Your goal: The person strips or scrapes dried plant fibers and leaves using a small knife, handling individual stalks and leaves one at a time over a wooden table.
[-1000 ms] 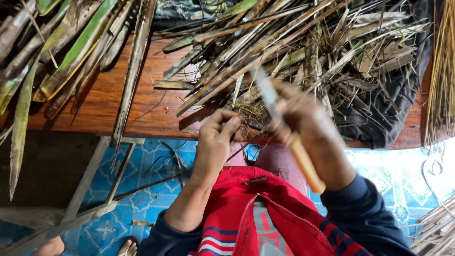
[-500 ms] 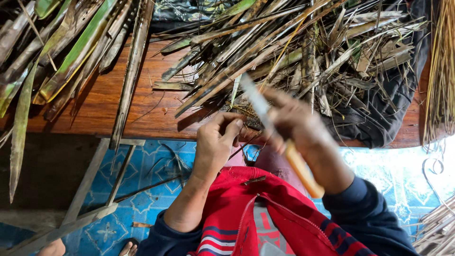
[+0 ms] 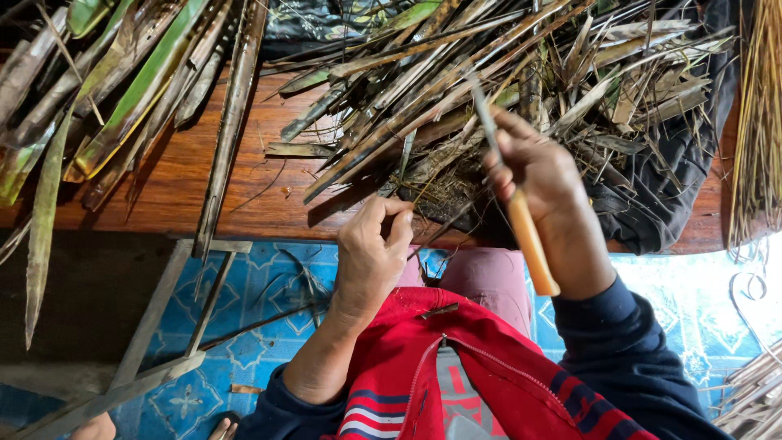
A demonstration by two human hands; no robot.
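Worktop: brown wood, bare patch between two leaf heaps.
Leaf pile: dry strips and midribs, heaped on the far right part of the worktop.
Green fronds: lying at far left, well apart from both hands.
Floor: blue patterned tiles below the worktop edge.
Right hand: fingers closed round a knife.
Knife: pale orange handle toward the body, blade up into the leaf pile.
Left hand: at the worktop's near edge, fingers pinched on a thin strip.
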